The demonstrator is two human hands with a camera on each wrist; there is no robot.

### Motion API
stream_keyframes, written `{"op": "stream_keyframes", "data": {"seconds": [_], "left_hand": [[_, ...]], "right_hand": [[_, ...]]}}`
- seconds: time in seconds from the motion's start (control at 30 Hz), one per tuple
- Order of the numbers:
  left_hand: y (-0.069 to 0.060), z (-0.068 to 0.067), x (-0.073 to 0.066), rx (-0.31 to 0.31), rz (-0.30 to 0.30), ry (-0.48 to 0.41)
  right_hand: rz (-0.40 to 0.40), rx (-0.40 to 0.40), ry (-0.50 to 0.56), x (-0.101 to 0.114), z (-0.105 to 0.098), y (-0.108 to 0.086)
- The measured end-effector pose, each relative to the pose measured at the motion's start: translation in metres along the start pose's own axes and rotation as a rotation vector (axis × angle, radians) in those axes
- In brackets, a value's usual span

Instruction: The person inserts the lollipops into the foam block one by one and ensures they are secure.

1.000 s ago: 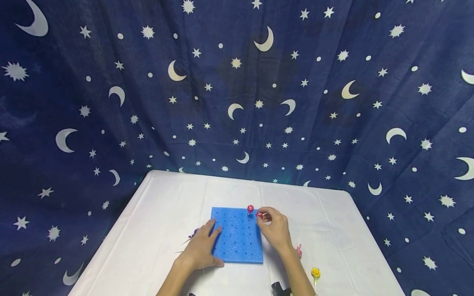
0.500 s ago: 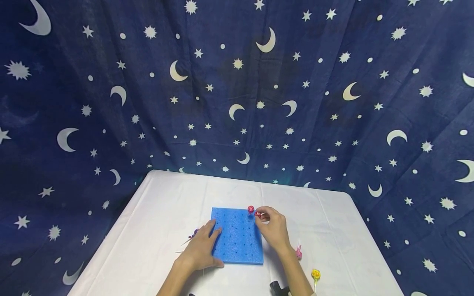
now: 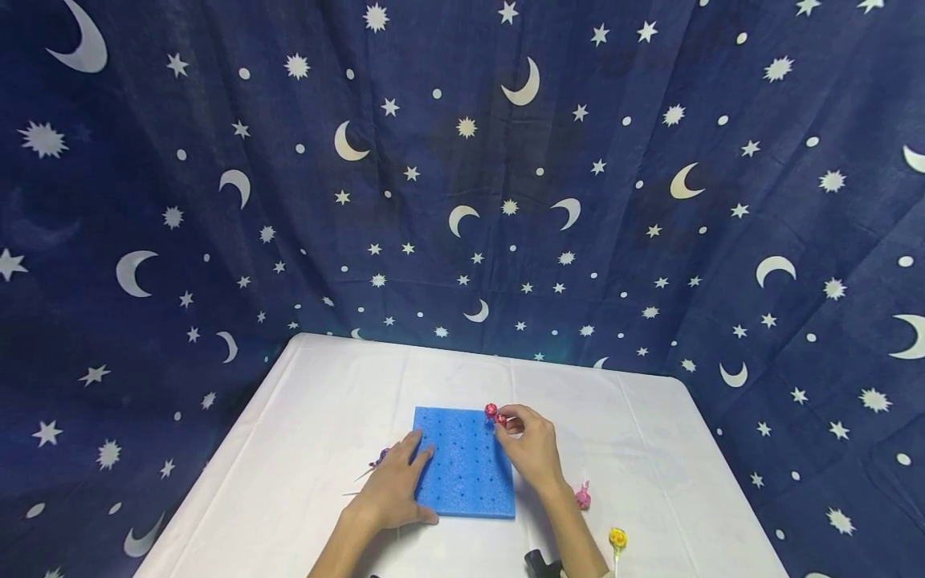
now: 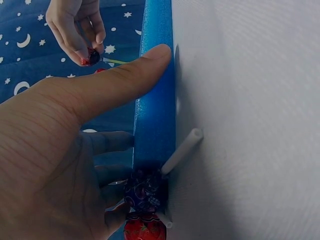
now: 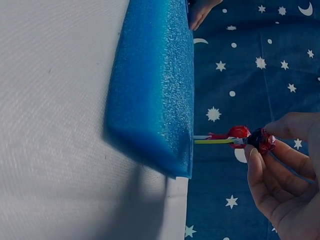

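Note:
A blue foam block (image 3: 466,466) with rows of small holes lies on the white table. My left hand (image 3: 393,487) rests along its left side, fingers spread over the top, thumb straight by the near edge. With thumb and fingertips my right hand (image 3: 533,451) pinches the dark red wrapped head of a lollipop (image 5: 267,141) above the far right corner. Its yellow stick points at the foam; in the right wrist view the tip reaches the surface, but whether it is in a hole I cannot tell. Right beside it a red lollipop (image 3: 491,409) stands upright in the block on a white stick.
Beside the left hand lie a purple-wrapped lollipop (image 4: 145,190) and a red one (image 4: 145,228), sticks toward the near side. Right of the right forearm are a pink lollipop (image 3: 582,498) and a yellow one (image 3: 617,538). A black object (image 3: 538,563) shows near the right forearm.
My right hand has shifted slightly left with the pinched lollipop, bringing it closer to the standing red one. The left hand and the block have stayed in place.

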State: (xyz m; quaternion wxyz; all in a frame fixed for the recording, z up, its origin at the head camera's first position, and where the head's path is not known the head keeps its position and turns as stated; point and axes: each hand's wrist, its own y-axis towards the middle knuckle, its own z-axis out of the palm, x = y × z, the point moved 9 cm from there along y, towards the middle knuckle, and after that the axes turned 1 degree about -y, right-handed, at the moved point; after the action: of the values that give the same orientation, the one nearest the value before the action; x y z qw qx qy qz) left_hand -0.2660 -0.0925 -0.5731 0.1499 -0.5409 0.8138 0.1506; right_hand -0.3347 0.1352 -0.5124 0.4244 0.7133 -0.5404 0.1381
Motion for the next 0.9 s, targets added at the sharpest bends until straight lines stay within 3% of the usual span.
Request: {"op": "stream_keyframes", "data": {"seconds": [0.9], "left_hand": [[-0.0008, 0.0005, -0.0001, 0.016, -0.017, 0.0]], "right_hand": [[-0.046, 0.019, 0.058, 0.0046, 0.009, 0.0026]]}}
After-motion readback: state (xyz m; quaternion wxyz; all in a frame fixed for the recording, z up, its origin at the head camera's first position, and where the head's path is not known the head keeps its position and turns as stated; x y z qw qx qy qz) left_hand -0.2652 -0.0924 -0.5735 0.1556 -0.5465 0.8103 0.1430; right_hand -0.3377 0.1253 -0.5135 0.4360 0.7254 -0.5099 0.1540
